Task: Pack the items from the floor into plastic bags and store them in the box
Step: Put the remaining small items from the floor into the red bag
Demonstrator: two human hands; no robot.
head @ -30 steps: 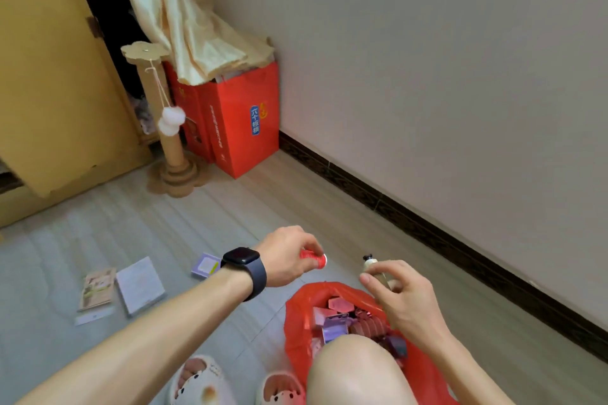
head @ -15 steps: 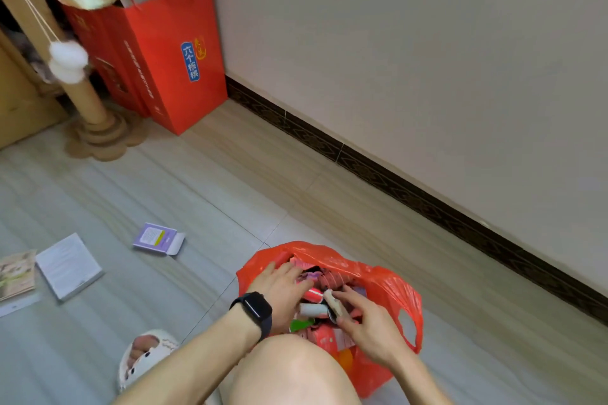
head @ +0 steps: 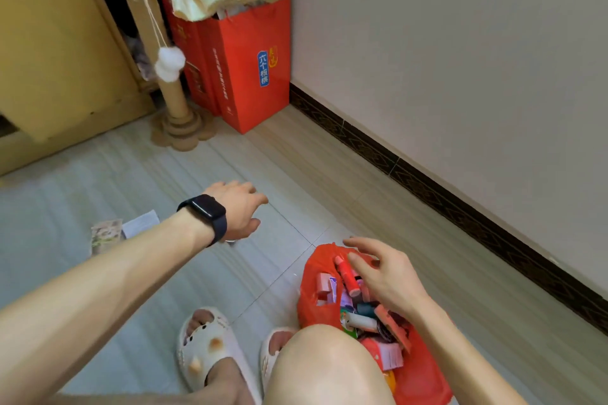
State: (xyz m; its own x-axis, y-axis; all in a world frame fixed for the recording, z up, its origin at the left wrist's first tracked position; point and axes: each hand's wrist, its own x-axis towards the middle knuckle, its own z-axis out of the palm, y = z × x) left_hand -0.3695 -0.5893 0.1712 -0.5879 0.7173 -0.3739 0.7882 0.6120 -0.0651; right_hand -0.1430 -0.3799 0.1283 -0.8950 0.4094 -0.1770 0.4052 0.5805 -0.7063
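Note:
A red plastic bag [head: 424,375] lies open on the floor by my right knee, stuffed with several small items, among them a red tube [head: 347,278]. My right hand [head: 383,273] hovers over the bag's mouth with fingers relaxed and spread, holding nothing. My left hand [head: 238,210], with a black watch on the wrist, reaches out over the floor to the left of the bag, fingers loosely bent and empty. A white leaflet [head: 141,223] and a printed card [head: 105,235] lie on the floor behind my left forearm, partly hidden.
A red paper bag [head: 253,76] stands in the corner under cream cloth. Beside it is a cardboard scratching post [head: 171,99] with white pompoms. A yellow cabinet [head: 56,52] fills the left. The wall and dark skirting [head: 460,200] run along the right. My slippered feet [head: 207,345] are below.
Both hands have come out of the red bag. The left hand has moved up and left over the floor; the right hand now hovers above the bag. The view has tilted upward.

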